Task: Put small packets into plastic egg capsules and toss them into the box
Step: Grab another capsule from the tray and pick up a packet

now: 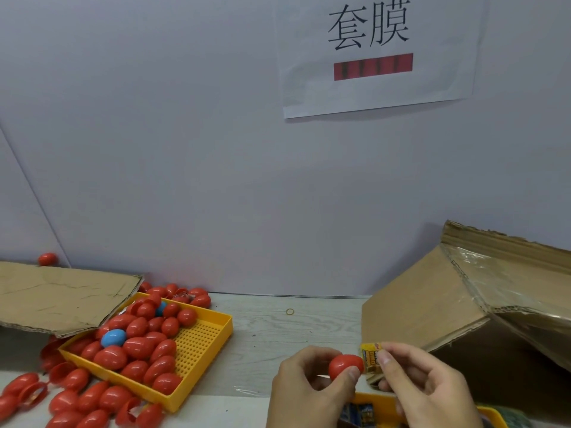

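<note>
The left hand point(309, 384) is gripping a red capsule point(345, 367) at 5 o'clock while the right hand point(426, 384) is pinching a packet point(370, 358) against its mouth. Insertion is starting; closing and tossing into the box point(432, 304) at 3 o'clock are remaining. Bare tabletop point(278, 329) is lying between tray point(216, 338) and box.

Table point(272, 335): tray point(213, 344), boxes point(432, 304), eggs point(92, 400).

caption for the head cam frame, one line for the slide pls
Left hand holds a red capsule half while right hand pinches a yellow packet beside it.
</note>
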`<move>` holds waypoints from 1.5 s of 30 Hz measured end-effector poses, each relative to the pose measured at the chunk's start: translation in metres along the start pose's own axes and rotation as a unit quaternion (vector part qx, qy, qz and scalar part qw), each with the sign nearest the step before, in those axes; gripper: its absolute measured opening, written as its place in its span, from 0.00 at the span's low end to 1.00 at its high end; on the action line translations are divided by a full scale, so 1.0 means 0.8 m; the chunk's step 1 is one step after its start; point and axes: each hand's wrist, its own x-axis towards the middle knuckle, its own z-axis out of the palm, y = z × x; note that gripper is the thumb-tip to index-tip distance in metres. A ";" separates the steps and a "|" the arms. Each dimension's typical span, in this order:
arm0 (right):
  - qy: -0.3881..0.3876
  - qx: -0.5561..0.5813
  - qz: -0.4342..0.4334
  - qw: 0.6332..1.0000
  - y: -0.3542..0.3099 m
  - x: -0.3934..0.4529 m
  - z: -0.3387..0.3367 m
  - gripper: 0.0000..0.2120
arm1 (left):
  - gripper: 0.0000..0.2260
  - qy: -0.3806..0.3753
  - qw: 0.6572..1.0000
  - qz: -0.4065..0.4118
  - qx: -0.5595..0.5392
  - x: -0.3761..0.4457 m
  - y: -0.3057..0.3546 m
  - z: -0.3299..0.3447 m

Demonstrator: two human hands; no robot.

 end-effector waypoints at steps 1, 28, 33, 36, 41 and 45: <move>-0.011 -0.002 -0.001 1.000 0.000 -0.001 0.000 0.06 | 0.07 -0.002 1.000 0.003 -0.001 0.000 0.000 -0.001; -0.066 -0.014 -0.039 0.997 0.005 -0.003 -0.001 0.10 | 0.10 -0.017 0.997 0.049 -0.061 0.002 -0.003 -0.004; -0.039 0.022 -0.024 0.999 0.003 -0.002 -0.001 0.07 | 0.14 -0.017 0.995 0.082 -0.057 0.003 -0.003 -0.003; -0.027 0.026 -0.025 0.999 0.002 -0.003 -0.001 0.05 | 0.15 -0.021 0.994 0.097 -0.048 0.002 -0.003 -0.003; -0.021 0.029 -0.032 0.999 0.002 -0.003 -0.001 0.06 | 0.10 -0.015 0.993 0.097 -0.066 -0.001 -0.001 -0.003; -0.027 0.042 -0.029 0.998 0.003 -0.001 -0.003 0.09 | 0.11 -0.018 0.994 0.087 -0.071 -0.001 0.000 -0.004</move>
